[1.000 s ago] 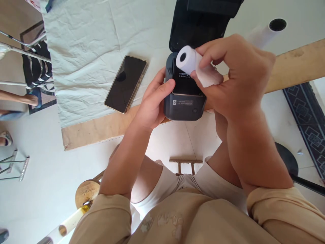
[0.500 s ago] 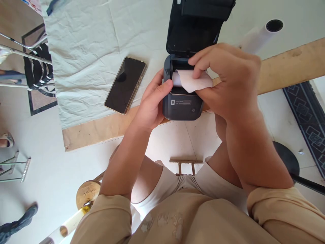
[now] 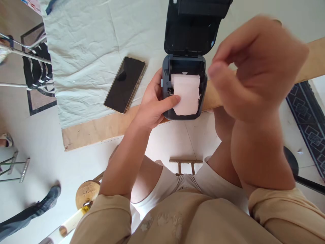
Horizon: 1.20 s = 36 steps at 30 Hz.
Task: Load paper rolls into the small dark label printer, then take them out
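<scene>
A small dark portable printer stands at the table edge with its black lid swung up. My left hand grips its left side, fingers around the casing. White paper from inside lies over the printer's front, its right edge ragged, and my left thumb presses on it. My right hand is raised to the right of the printer, apart from it and smeared by motion. Its fingers are curled in with thumb and forefinger close together, and nothing shows between them.
To the left of the printer a smartphone lies screen up on the pale cloth. The table's bare wooden edge runs below it. A round wooden stool stands at lower left. Another person's dark-clothed leg shows on the floor.
My right hand has let go of the paper and moved up and right. The paper now lies flat over the printer's front. My left thumb has shifted onto it. The other person's leg has moved right.
</scene>
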Each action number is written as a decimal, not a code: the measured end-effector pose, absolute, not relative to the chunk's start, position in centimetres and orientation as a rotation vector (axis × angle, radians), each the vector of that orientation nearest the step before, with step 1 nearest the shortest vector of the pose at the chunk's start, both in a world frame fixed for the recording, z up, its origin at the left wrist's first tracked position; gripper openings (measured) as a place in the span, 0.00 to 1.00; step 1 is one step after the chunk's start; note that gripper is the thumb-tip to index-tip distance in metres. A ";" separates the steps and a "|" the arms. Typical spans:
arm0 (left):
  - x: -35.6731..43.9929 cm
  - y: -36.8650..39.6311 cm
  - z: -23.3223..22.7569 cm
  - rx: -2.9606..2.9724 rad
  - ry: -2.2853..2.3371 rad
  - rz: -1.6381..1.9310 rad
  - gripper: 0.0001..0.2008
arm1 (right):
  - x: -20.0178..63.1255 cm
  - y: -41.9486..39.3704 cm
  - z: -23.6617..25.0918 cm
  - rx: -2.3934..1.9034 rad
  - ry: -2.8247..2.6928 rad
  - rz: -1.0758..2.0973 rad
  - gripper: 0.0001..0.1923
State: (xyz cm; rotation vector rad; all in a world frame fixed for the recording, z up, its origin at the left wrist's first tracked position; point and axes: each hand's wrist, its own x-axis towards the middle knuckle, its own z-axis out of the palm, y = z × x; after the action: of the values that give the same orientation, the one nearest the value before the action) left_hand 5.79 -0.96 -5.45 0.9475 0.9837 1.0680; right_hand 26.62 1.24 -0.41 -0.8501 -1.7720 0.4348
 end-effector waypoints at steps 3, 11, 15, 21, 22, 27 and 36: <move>5.2 -0.6 -6.3 1.037 0.960 1.054 0.47 | 27.1 3.0 -2.4 -0.874 -1.615 0.333 0.16; 5.2 -0.9 -5.8 1.054 1.006 1.070 0.62 | 25.7 3.3 -2.9 -0.822 -1.559 0.466 0.15; 5.6 -1.0 -5.6 0.999 1.005 1.062 0.63 | 25.4 2.3 -1.8 -0.942 -1.644 0.568 0.10; 5.6 -1.0 -5.1 0.939 0.991 1.081 0.65 | 25.9 2.0 -1.9 -1.025 -1.889 0.574 0.11; 5.5 -1.0 -5.1 0.928 0.988 1.081 0.65 | 25.9 2.1 -2.0 -1.028 -1.918 0.590 0.11; 5.8 -1.5 -4.5 0.865 0.972 1.122 0.59 | 26.2 2.6 -3.2 -0.955 -1.807 0.921 0.18; 7.0 -2.1 -3.7 0.765 0.985 1.215 0.24 | 26.6 3.2 -4.1 -0.989 -1.778 1.246 0.42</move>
State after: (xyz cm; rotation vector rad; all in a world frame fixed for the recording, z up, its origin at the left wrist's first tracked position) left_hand 7.04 -2.12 -3.73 0.7648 0.9854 1.2149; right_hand 26.55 3.19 -4.09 -0.9893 -1.7775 1.2461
